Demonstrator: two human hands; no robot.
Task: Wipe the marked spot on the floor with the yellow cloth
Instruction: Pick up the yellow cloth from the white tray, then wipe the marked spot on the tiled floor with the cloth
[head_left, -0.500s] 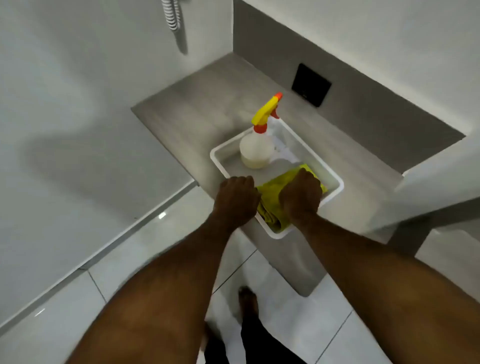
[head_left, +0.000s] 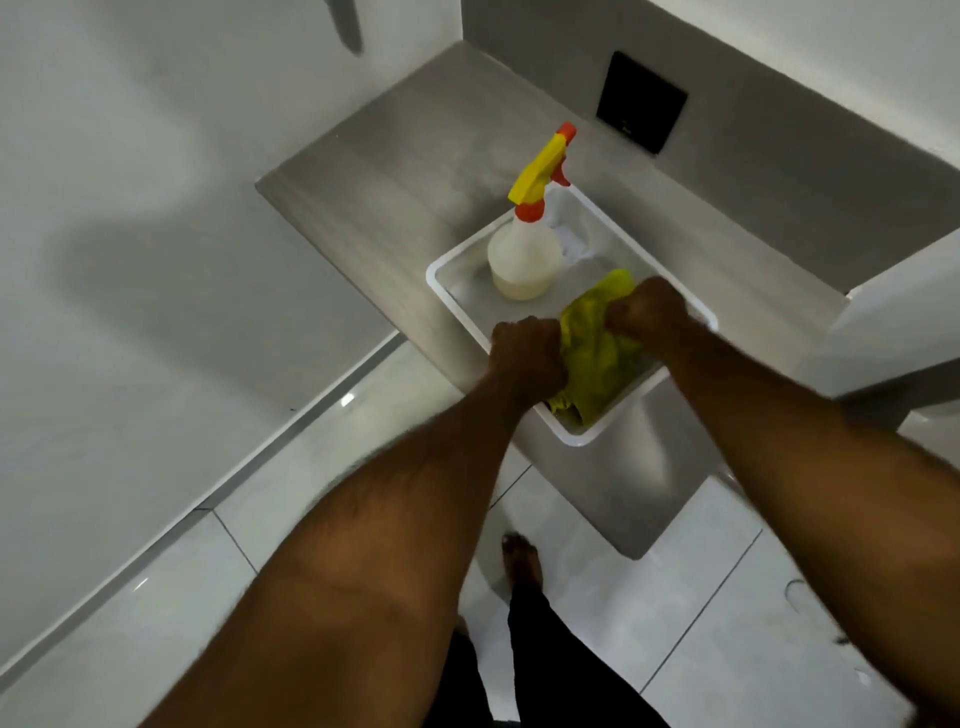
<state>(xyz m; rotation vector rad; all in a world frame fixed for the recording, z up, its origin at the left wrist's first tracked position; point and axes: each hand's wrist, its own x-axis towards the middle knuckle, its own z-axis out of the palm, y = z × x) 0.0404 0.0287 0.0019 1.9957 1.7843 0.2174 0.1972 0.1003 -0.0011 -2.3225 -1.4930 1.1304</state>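
Note:
The yellow cloth (head_left: 597, 353) hangs bunched over the near half of a white tray (head_left: 576, 435) on a grey ledge. My left hand (head_left: 527, 356) is closed on the cloth's left side. My right hand (head_left: 649, 312) is closed on its upper right part. The cloth is stretched between both fists, its lower end still inside the tray. A faint dark mark (head_left: 802, 590) shows on the white floor tiles at the lower right, partly behind my right forearm.
A clear spray bottle (head_left: 524, 254) with a yellow and orange trigger stands in the tray's far half. The grey ledge (head_left: 395, 171) juts from a corner of white walls. A black plate (head_left: 641, 101) is on the back wall. My bare foot (head_left: 522, 558) stands on the glossy tiles.
Both hands have closed on the cloth and lifted it. The right hand moved up and right, spreading the cloth between the fists.

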